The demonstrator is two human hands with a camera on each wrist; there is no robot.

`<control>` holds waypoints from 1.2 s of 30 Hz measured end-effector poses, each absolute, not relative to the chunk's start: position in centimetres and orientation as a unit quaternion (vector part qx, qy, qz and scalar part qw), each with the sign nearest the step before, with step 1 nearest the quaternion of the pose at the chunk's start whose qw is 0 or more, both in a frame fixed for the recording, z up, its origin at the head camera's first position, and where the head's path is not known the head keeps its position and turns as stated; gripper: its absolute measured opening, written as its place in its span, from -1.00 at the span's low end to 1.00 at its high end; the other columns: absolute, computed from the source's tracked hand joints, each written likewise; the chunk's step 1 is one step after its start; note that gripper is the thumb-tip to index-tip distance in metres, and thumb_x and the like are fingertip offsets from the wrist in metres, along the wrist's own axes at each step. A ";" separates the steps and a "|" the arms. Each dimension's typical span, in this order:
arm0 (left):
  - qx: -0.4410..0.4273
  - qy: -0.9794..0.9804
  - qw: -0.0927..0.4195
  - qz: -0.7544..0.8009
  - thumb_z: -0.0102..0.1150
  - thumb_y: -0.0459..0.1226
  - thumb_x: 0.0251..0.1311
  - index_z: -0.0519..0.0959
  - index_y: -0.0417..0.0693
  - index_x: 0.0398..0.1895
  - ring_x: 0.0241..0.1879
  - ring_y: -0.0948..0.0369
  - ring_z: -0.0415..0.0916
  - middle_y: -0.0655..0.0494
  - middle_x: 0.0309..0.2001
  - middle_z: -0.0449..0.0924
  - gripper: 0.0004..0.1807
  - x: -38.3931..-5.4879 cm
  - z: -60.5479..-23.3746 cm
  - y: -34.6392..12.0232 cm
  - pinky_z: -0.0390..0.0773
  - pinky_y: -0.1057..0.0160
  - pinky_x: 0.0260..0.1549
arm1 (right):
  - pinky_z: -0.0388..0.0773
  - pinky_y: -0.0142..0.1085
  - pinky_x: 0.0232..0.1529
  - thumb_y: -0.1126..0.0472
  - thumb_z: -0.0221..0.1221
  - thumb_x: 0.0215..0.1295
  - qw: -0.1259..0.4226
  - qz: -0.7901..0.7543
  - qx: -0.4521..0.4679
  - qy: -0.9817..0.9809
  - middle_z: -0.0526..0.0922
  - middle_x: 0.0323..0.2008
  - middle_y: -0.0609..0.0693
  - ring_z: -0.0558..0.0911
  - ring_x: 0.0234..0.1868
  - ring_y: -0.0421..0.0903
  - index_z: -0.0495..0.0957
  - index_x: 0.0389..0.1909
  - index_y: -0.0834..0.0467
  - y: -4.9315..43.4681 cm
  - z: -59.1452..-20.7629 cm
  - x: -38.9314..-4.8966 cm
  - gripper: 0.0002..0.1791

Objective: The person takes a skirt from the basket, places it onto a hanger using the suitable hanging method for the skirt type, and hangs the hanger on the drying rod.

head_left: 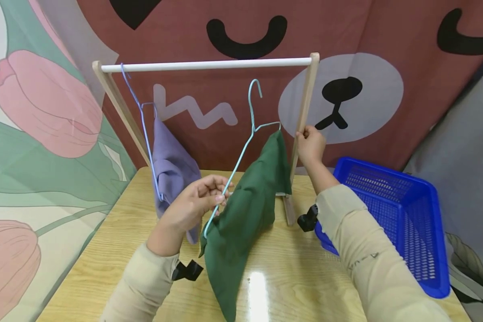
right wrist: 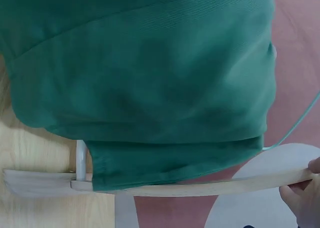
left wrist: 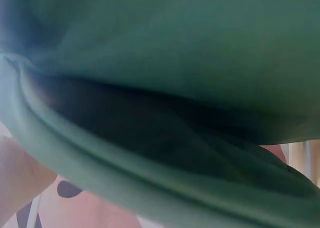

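My left hand [head_left: 191, 203] pinches the lower arm of a light blue hanger [head_left: 241, 154] between thumb and fingers. A green cloth garment [head_left: 241, 223] hangs from that hanger, its lower end trailing toward the table's front. The hanger's hook shows below the rack's white bar [head_left: 209, 65], apart from it. My right hand [head_left: 311, 145] grips the right wooden post [head_left: 306, 103] of the rack partway up. In the right wrist view, green cloth [right wrist: 145, 77] covers much of the picture, with the post [right wrist: 200, 189] running beneath. Green folds [left wrist: 200, 47] fill most of the left wrist view.
A purple garment [head_left: 173, 156] hangs on a purple hanger [head_left: 142, 120] at the bar's left end. To the right stands a blue plastic basket [head_left: 428, 232]. The rack stands on a wooden table [head_left: 116, 250], before a printed cloth backdrop [head_left: 241, 22].
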State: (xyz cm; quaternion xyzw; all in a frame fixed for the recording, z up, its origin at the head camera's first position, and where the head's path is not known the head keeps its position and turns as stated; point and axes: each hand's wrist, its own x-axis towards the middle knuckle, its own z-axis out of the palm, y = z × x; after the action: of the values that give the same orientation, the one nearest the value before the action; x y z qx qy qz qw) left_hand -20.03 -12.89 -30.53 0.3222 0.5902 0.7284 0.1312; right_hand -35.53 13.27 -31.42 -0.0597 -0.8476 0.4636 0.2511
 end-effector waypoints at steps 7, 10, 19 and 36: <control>0.295 0.620 0.131 0.715 -0.20 -0.54 0.09 0.37 -0.17 -0.17 -0.44 0.27 0.35 0.02 -0.33 0.36 -0.74 -20.5 -29.4 -12.7 0.38 0.39 -0.59 | 0.47 -0.21 -0.41 0.27 0.01 0.16 0.280 0.402 -0.023 -0.872 0.59 -0.39 0.17 0.55 -0.38 0.04 0.49 -0.36 0.34 13.6 -31.5 -35.5 -0.81; 0.292 0.625 0.130 0.712 -0.19 -0.54 0.09 0.38 -0.13 -0.18 -0.42 0.26 0.36 0.04 -0.34 0.36 -0.73 -20.9 -29.1 -12.7 0.40 0.38 -0.57 | 0.46 -0.20 -0.44 0.29 0.00 0.15 0.288 0.395 -0.012 -0.872 0.59 -0.41 0.17 0.54 -0.41 0.04 0.49 -0.37 0.34 13.6 -31.5 -35.5 -0.82; 0.284 0.616 0.140 0.721 -0.20 -0.53 0.10 0.41 -0.07 -0.21 -0.45 0.30 0.36 0.10 -0.34 0.38 -0.72 -22.1 -28.1 -12.5 0.43 0.41 -0.56 | 0.40 -0.24 -0.54 0.28 0.00 0.15 0.299 0.381 -0.006 -0.875 0.57 -0.51 0.16 0.51 -0.50 0.03 0.47 -0.45 0.33 13.6 -31.8 -35.5 -0.83; 0.330 0.580 0.104 0.737 -0.26 -0.57 0.08 0.40 -0.20 -0.19 -0.42 0.25 0.35 0.04 -0.35 0.38 -0.71 -24.2 -26.4 -11.9 0.40 0.42 -0.45 | 0.37 -0.18 -0.51 0.29 0.01 0.14 0.314 0.367 0.001 -0.876 0.56 -0.52 0.17 0.48 -0.50 0.07 0.40 -0.53 0.30 13.6 -31.9 -35.3 -0.85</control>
State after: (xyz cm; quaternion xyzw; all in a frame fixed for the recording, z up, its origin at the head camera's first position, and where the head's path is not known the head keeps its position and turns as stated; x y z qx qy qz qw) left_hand -24.22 -11.91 -26.38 0.3302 0.5800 0.7374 0.1037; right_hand -35.32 13.60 -31.92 0.0007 -0.8758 0.3668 0.3137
